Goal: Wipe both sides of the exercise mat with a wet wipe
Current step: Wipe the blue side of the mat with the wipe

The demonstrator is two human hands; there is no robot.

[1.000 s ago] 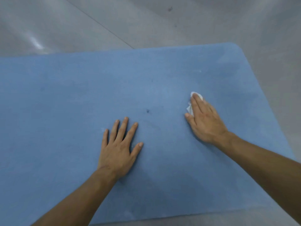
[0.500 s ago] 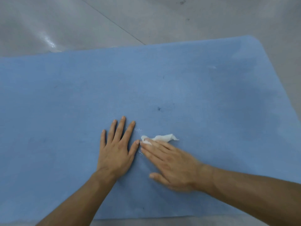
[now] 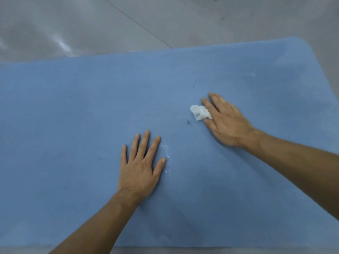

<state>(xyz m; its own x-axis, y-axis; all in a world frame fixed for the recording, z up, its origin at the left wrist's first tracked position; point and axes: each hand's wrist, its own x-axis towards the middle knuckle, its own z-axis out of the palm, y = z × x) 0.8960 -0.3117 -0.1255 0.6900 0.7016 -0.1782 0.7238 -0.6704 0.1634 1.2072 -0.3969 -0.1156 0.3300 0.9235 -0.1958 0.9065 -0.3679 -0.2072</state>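
Head view: the blue exercise mat lies flat on the grey floor, with the left hand spread palm-down on it as an anchor, grasping nothing. The right hand, fingers extended rather than curled, presses the bunched wet wipe against the mat near a dark speck. Firm, overlapping strokes across the speck probably serve best, the left hand stopping the mat from creeping.

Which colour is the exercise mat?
Plain light blue; the exercise mat shows in the head view.
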